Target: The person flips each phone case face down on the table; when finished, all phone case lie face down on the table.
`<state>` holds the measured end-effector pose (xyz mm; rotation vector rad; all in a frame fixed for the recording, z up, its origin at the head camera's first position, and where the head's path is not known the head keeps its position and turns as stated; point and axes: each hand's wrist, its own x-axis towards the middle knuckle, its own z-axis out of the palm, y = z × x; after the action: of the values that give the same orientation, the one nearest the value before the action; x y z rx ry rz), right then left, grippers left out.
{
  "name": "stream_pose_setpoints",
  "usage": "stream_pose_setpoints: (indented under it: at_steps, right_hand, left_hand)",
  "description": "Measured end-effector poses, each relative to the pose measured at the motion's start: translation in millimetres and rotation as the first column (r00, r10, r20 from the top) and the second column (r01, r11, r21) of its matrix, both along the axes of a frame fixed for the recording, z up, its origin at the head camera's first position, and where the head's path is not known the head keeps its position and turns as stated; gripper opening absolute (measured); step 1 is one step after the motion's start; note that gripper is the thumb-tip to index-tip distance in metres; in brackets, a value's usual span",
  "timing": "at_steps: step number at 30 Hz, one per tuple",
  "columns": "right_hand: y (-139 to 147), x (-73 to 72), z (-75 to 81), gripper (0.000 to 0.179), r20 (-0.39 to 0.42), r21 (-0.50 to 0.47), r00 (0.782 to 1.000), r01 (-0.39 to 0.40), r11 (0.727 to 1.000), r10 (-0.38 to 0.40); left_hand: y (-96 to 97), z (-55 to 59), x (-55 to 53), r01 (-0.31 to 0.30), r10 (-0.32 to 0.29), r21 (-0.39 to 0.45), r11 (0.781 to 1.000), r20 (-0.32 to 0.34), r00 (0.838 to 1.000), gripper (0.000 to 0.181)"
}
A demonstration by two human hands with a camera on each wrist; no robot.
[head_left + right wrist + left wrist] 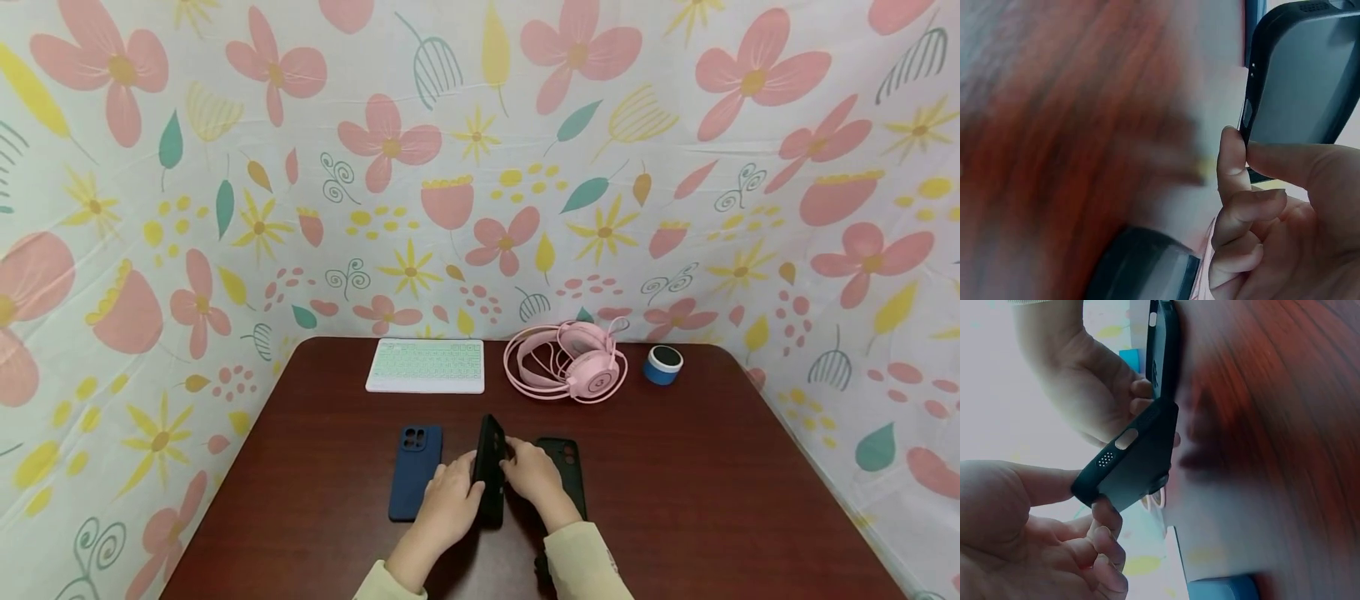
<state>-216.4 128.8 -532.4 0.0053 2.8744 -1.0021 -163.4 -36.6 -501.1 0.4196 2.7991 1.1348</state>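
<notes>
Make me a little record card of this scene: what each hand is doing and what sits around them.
Left hand: the left hand pinches the black phone case
Right hand: the right hand pinches the same case by its edge
Held case: tilted, between the hands
Person's left: blue phone case, lying flat
Person's right: second black case, partly hidden by the right arm
Far side: white keyboard, pink headphones, small blue-and-white round object
Surface: dark reddish-brown table
Backdrop: flower-patterned cloth

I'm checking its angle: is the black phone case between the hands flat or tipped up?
Tipped up: the head view shows the black phone case steeply tilted between left hand and right hand.
</notes>
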Motion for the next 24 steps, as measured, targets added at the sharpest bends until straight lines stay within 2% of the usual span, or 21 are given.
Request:
stream_pose_setpoints:
  at_steps: [6,13,24]
  right_hand:
    - [-4.5,1.8,2.6,0.043,-0.028,-0.005,0.999,-0.016,1.000,0.016]
    - [-11.3,3.5,3.4,0.041,-0.021,-0.009,0.999,-0.030,0.999,0.030]
    - [-20.4,0.0,3.9,0.036,-0.025,0.026,0.999,-0.035,0.999,0.035]
  left_hand:
    - [2.1,2.8,2.2,0.002,-0.002,0.007,1.000,0.002,1.000,0.048]
    - [4.4,5.3,5.1,0.015,-0.016,0.040,0.999,0.028,0.999,0.049]
    - [9.2,5.1,7.1,0.031,-0.031,0.028,0.999,0.007,0.999,0.049]
